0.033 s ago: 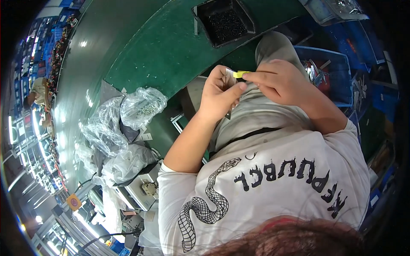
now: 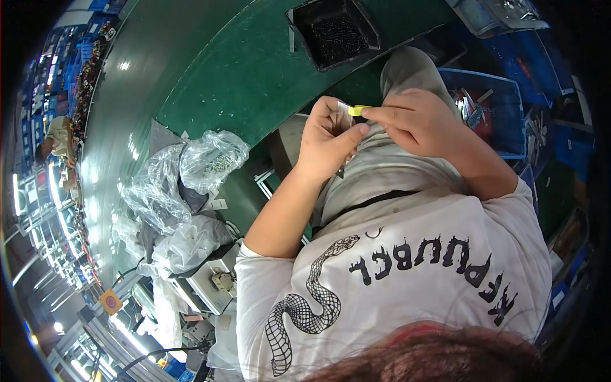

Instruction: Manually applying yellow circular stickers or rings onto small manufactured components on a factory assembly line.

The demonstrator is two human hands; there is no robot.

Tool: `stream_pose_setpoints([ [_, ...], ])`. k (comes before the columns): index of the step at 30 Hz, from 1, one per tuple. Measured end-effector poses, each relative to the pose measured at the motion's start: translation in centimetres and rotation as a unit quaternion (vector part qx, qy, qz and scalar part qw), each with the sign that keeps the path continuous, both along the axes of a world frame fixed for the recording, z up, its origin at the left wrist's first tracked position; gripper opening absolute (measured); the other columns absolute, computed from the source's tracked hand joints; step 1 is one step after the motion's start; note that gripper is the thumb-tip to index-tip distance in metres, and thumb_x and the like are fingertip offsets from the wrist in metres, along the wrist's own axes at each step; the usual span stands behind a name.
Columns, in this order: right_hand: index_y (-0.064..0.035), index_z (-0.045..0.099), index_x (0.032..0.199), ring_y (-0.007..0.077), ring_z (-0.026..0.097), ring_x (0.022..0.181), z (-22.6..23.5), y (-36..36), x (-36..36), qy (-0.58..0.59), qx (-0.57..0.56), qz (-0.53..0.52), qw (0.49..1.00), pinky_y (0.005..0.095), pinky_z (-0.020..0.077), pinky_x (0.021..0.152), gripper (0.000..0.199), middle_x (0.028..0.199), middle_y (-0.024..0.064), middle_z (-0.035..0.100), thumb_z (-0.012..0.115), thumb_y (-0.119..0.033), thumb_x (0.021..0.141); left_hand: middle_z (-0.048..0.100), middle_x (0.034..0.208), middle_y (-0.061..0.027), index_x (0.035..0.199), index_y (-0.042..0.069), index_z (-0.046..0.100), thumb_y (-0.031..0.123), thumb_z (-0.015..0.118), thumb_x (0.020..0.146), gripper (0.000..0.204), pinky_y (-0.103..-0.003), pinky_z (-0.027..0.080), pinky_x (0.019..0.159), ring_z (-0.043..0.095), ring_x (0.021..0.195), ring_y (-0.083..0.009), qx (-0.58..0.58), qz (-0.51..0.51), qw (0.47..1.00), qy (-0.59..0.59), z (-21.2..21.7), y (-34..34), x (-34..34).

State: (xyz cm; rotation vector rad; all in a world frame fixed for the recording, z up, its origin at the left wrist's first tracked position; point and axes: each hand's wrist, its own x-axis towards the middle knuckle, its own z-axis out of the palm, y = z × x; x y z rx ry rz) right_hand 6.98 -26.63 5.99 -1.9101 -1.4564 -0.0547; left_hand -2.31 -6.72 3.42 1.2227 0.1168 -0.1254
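Observation:
Over my lap, my left hand is closed round a thin, pale, shiny flat piece, mostly hidden by the curled fingers. Its thumb points across at my right hand. Between the thumb and forefinger of the right hand is pinched a small bright yellow strip, its free end reaching the edge of the pale piece. From this view I cannot tell whether the strip is stuck to it. The two hands are close together, fingertips nearly meeting.
Ahead, a black bin of small dark parts stands on the green table. Clear plastic bags, one with small parts, lie to the left. At right is a blue crate with metal pieces. Another person is at far left.

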Motion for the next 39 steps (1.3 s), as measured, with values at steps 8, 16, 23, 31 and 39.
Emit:
stream_pose_setpoints([
  [8, -0.0087, 0.064, 0.118, 0.0212, 0.054, 0.057, 0.57, -0.30, -0.14, -0.058, -0.026, -0.022, 0.998, 0.0331, 0.0393, 0.056, 0.041, 0.070, 0.0017, 0.060, 0.066, -0.002, 0.078, 0.060, 0.082, -0.0050, 0.107, 0.003, 0.049, -0.002, 0.067, 0.087, 0.027, -0.020, 0.044, 0.044, 0.058, 0.062, -0.0064, 0.014, 0.105, 0.994, 0.002, -0.53, -0.96, 0.05],
  [16, -0.0098, 0.065, 0.119, 0.0208, 0.054, 0.057, 0.65, -0.20, 0.20, -0.099, -0.051, -0.039, 0.993, 0.0337, 0.0402, 0.056, 0.041, 0.068, 0.0016, 0.059, 0.067, -0.005, 0.078, 0.061, 0.087, -0.0023, 0.116, -0.005, 0.061, 0.008, 0.061, 0.095, 0.024, -0.022, 0.052, 0.056, 0.057, 0.072, -0.0064, 0.065, 0.096, 0.993, 0.032, -0.37, -0.59, 0.02],
  [23, -0.0110, 0.066, 0.118, 0.0223, 0.056, 0.057, 0.34, 0.05, -0.03, -0.065, -0.073, -0.063, 0.993, 0.0351, 0.0420, 0.056, 0.038, 0.067, 0.0022, 0.061, 0.068, -0.008, 0.080, 0.062, 0.093, -0.0053, 0.118, -0.005, 0.060, 0.012, 0.056, 0.099, 0.027, -0.023, 0.053, 0.057, 0.058, 0.075, -0.0088, 0.049, 0.110, 0.991, 0.053, -0.61, -0.65, 0.01],
  [31, -0.0161, 0.063, 0.119, 0.0192, 0.062, 0.056, 0.44, -0.18, 0.40, -0.134, -0.086, -0.076, 0.984, 0.0327, 0.0454, 0.049, 0.041, 0.063, 0.0001, 0.059, 0.066, -0.019, 0.078, 0.065, 0.097, -0.0093, 0.120, -0.004, 0.058, 0.013, 0.053, 0.100, 0.026, -0.025, 0.054, 0.058, 0.060, 0.081, -0.0117, -0.007, 0.086, 0.996, 0.027, -0.68, -0.44, 0.10],
  [39, -0.0151, 0.067, 0.122, 0.0221, 0.056, 0.056, 0.76, -0.13, 0.20, -0.082, -0.122, -0.081, 0.986, 0.0350, 0.0425, 0.056, 0.040, 0.064, 0.0021, 0.057, 0.066, -0.010, 0.082, 0.065, 0.097, -0.0110, 0.118, -0.003, 0.058, 0.016, 0.051, 0.102, 0.026, -0.027, 0.056, 0.058, 0.062, 0.078, -0.0142, -0.004, 0.082, 0.996, 0.030, -0.74, -0.23, 0.07],
])
